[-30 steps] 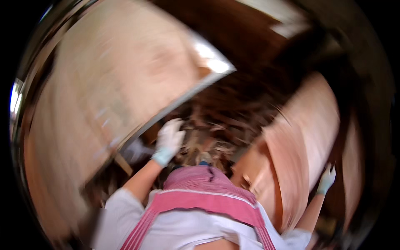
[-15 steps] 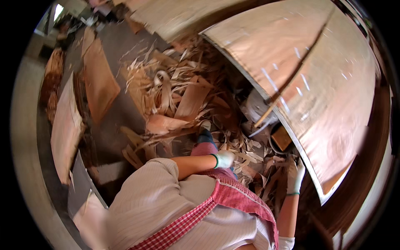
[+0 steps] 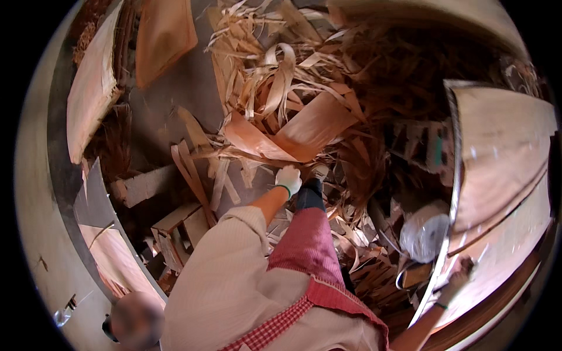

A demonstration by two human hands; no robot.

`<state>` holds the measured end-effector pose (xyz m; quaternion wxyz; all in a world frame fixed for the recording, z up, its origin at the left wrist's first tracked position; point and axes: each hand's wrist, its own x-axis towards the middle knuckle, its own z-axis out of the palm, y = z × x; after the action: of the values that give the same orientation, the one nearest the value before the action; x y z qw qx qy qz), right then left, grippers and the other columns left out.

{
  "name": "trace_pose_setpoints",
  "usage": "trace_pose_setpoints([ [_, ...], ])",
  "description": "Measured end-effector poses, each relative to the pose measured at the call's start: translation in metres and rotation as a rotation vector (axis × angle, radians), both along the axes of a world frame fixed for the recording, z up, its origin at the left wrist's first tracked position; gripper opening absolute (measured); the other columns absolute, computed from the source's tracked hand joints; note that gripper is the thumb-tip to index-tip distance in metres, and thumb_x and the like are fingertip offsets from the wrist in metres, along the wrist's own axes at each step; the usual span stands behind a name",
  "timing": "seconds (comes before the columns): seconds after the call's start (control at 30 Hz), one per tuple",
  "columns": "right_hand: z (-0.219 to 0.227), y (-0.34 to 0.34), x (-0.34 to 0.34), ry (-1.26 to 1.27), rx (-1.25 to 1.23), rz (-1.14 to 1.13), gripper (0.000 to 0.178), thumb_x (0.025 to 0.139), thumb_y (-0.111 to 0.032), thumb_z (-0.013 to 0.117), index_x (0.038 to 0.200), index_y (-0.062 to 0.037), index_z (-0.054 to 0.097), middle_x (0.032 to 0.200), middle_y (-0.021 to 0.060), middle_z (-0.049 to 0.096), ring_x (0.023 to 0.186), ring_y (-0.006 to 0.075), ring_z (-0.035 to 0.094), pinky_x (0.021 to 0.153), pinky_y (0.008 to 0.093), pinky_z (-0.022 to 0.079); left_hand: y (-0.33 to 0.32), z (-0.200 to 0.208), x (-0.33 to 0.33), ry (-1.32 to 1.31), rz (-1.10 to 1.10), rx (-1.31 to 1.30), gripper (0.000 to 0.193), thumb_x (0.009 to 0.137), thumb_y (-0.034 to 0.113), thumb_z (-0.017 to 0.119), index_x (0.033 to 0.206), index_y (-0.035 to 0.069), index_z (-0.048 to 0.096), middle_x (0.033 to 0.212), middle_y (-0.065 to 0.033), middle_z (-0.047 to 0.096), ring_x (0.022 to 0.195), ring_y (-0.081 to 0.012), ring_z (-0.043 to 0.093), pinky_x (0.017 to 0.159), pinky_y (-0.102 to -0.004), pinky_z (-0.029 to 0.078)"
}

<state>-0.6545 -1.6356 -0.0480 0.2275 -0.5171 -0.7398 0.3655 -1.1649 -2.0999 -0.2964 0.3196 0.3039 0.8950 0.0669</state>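
Note:
My left hand (image 3: 288, 179), in a white glove with a green cuff, hangs over the floor with its fingers curled in and nothing seen in them. Just beyond it lie a wide curled sheet of wood veneer (image 3: 319, 126) and a heap of thin veneer strips (image 3: 281, 76). My right hand (image 3: 459, 279), gloved too, is above the pale veneer sheets (image 3: 497, 152) on the table at the right. Its fingers are bent around a dark patch that I cannot make out. Below the table edge are a clear plastic-wrapped bundle (image 3: 424, 238) and a pail holding a brown block (image 3: 417, 274).
Veneer stacks (image 3: 93, 99) stand at the left, with a brown board (image 3: 165, 41) beside them. A small wooden frame (image 3: 175, 231) and a pale block (image 3: 149, 186) lie near my left side. Loose scraps surround my shoe (image 3: 319, 171).
My view has swung so the table sits farther right. The right hand has risen from beside the pail to above the veneer sheets. My left hand has moved forward and left.

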Motion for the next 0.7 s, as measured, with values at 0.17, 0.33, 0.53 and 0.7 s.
trace_pose_setpoints([
  [0.17, 0.053, 0.033, -0.076, -0.52, -0.078, -0.72, 0.046, 0.095, -0.035, 0.049, 0.126, -0.0025, 0.055, 0.113, 0.0108, 0.063, 0.052, 0.0092, 0.038, 0.043, 0.026, 0.027, -0.005, -0.104, -0.074, 0.011, -0.162, -0.319, 0.033, 0.083, 0.019, 0.055, 0.111, 0.007, 0.068, 0.136, -0.0134, 0.048, 0.131, -0.0303, 0.038, 0.105, -0.0424, 0.033],
  [0.33, 0.039, 0.045, 0.008, -0.779, 0.055, -0.417, 0.044, 0.096, -0.019, 0.042, 0.136, -0.0017, 0.045, 0.103, 0.0092, 0.062, 0.063, 0.0104, 0.053, 0.047, 0.023, 0.037, -0.002, -0.194, -0.113, -0.136, -0.515, -0.553, 0.042, 0.095, 0.028, 0.04, 0.13, 0.016, 0.058, 0.151, -0.0098, 0.035, 0.143, -0.0296, 0.021, 0.115, -0.0476, 0.015],
  [0.53, 0.046, 0.025, -0.06, -0.532, -0.136, -0.723, 0.027, 0.094, -0.03, 0.053, 0.112, -0.0102, 0.058, 0.062, -0.0009, 0.045, 0.04, 0.0087, 0.036, 0.034, 0.0249, 0.026, -0.032, -0.225, -0.097, -0.261, -0.433, -0.586, 0.034, 0.093, 0.026, 0.042, 0.117, 0.019, 0.065, 0.113, -0.0082, 0.064, 0.113, -0.0259, 0.055, 0.108, -0.0514, 0.025],
  [0.7, 0.091, 0.043, -0.123, -0.564, 0.494, -0.551, 0.031, 0.099, -0.023, 0.047, 0.117, -0.001, 0.06, 0.108, 0.0125, 0.066, 0.058, 0.0123, 0.05, 0.047, 0.0255, 0.039, -0.051, -0.12, -0.09, 0.118, -0.409, 0.036, 0.018, 0.08, 0.013, 0.055, 0.088, 0.014, 0.071, 0.085, -0.0054, 0.064, 0.092, -0.0237, 0.061, 0.097, -0.0425, 0.04],
])
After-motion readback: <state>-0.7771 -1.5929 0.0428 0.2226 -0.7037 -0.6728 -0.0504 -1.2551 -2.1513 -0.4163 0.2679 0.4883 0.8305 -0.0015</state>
